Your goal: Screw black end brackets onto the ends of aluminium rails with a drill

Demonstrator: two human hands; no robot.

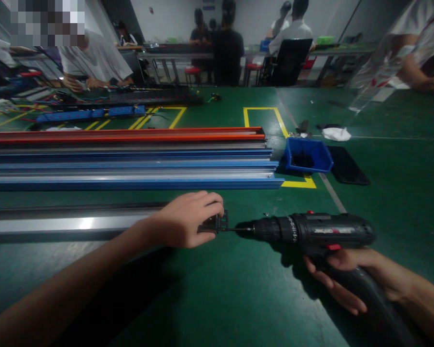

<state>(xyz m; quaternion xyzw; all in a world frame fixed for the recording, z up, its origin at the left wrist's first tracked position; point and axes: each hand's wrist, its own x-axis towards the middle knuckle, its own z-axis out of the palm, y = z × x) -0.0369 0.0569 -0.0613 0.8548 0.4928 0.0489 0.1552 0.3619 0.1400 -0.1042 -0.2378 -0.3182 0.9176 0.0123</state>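
The left hand's (186, 219) fingers curl closed over a small black ribbed bracket (219, 223) on the end of a long, smooth grey metal rail (75, 224), while the right hand (342, 277) grips a matte black drill (311, 232) whose thin bit meets that bracket above the green mat (238, 294).

At lower centre, the left hand (186, 219) grips the end of a grey metal rail (68, 224) lying across the green table (401, 193), fingers closed over a small black end fitting (217, 223). At lower right, the right hand (342, 277) holds a black cordless drill (311, 232), its bit meeting the fitting. Above lie stacked blue and red rails (130, 159), with a blue bin (306, 155) to their right.
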